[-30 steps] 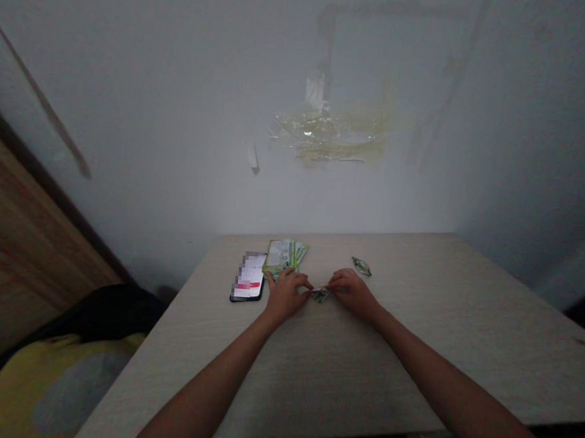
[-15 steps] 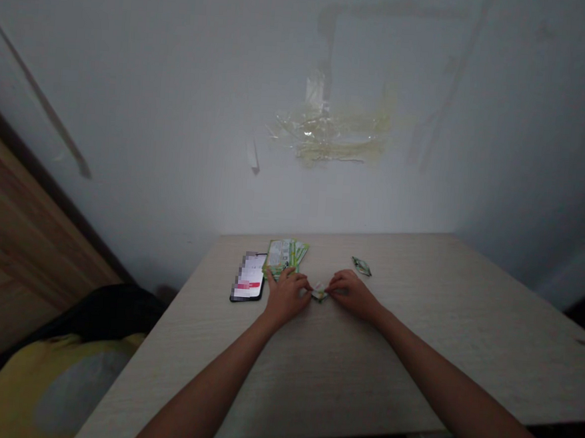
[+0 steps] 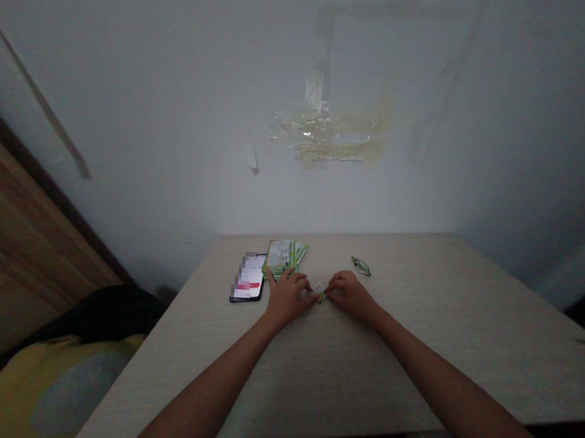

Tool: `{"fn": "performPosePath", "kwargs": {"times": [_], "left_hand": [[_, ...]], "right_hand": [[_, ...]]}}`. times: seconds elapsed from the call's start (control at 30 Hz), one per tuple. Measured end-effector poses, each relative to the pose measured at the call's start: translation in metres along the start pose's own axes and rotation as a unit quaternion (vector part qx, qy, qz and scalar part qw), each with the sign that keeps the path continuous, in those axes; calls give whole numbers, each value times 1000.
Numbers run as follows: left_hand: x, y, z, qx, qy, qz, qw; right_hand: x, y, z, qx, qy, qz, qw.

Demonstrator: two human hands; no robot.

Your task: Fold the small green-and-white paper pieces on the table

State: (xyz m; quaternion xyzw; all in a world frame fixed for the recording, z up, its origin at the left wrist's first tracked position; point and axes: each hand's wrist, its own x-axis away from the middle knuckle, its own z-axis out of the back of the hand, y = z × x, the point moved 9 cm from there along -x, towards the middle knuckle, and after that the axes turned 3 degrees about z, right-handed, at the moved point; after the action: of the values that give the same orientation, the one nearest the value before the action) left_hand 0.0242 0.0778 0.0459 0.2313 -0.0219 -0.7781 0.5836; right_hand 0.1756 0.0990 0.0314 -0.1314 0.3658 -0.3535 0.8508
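Note:
Between my two hands, low over the table, is a small green and white piece of printed paper (image 3: 320, 297), partly covered by fingers. My left hand (image 3: 288, 295) pinches its left side. From the right, the fingertips of my right hand (image 3: 350, 292) are closed on its other side. Just beyond my left hand lies a stack of green and white printed sheets (image 3: 281, 253), its near edge hidden by my fingers. A folded green and white piece (image 3: 361, 266) rests on the table past my right hand.
A phone (image 3: 249, 279) with a lit screen lies left of the stack. The pale wooden table (image 3: 440, 323) meets a wall with old tape (image 3: 328, 135) behind. A yellow and grey soft item (image 3: 60, 383) sits below the left edge, near a wooden panel (image 3: 9, 252).
Between my fingers the small paper looks narrower and more folded. My left fingertips have shifted slightly right, closer to my right hand. The stack, phone and folded piece stay where they were.

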Motion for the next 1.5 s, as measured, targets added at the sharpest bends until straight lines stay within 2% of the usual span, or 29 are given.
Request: {"fn": "performPosePath", "kwargs": {"times": [0.27, 0.53, 0.87, 1.5], "left_hand": [[4, 8, 3, -27, 21, -25, 999], [3, 6, -4, -10, -2, -5, 1000], [5, 9, -7, -1, 0, -19, 1000], [6, 19, -3, -55, 23, -37, 998]], "right_hand": [[0, -4, 1, 14, -2, -24, 1000], [0, -5, 0, 11, 0, -26, 1000], [0, -2, 2, -10, -15, -27, 999], [-1, 6, 2, 0, 0, -32, 999]]}}
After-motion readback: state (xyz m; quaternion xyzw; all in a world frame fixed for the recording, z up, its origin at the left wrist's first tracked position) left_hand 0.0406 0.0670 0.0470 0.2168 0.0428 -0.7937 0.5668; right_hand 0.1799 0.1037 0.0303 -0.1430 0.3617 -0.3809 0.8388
